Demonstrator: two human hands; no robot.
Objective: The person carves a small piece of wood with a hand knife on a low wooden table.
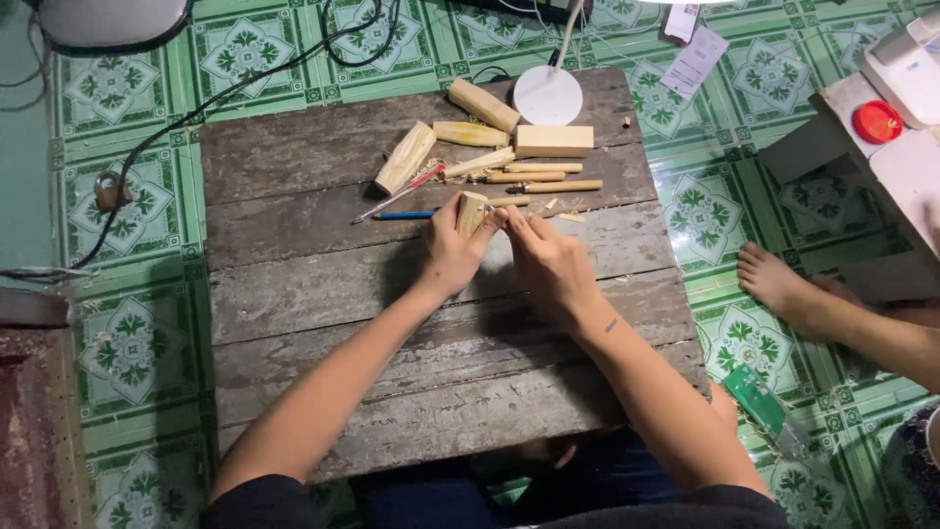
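A: What has the left hand (452, 257) got?

B: A small wood block (471, 213), stood on end on the table (323, 294). The fingers are wrapped round it from the left, closed on its sides.

A: And the right hand (548, 260)?

B: It sits just beside the block, fingers curled tight with the tips meeting at the block's top right edge. A small tool seems pinched there, but it is too small to tell what it is.

A: Where is the block on the table?

B: Near the middle, slightly toward the far side, just in front of a pile of wood pieces (490, 137).

A: Anything else close by?

B: A blue pen (403, 215) lies left of the block, with a red-handled tool (401, 193) above it. A white lamp base (547, 95) stands at the far edge. Someone else's bare foot (774, 279) rests on the green tiled floor (127, 343), to the right.
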